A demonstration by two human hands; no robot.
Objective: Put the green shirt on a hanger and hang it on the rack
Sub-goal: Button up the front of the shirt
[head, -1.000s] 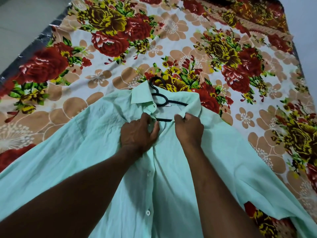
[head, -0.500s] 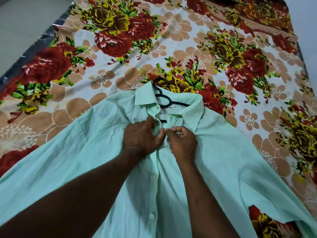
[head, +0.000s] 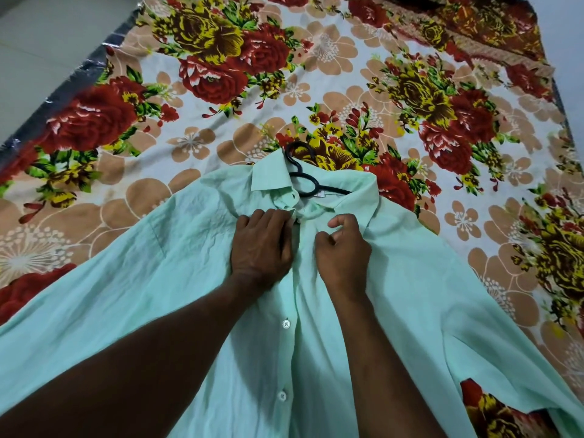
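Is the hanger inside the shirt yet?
Inside: the black plastic hanger lies within the pale green shirt, hook poking out at the collar.

Pale mint-green button-front cloth shirt (head: pixel 410 279): plain, no print, with small white round buttons (head: pixel 286 324); thin plastic hanger (head: pixel 305 184) is solid black. Floral-print cotton bedsheet (head: pixel 221 121): whitish ground, tan outlined blossoms, big dark-red roses, yellow-and-brown flowers, green leaves, and a darker red-brown patterned band at the far edge. Shiny dark grey-blue edge strip (head: pixel 72 86) is unpatterned; smooth floor (head: pixel 47 42) is plain pale grey.
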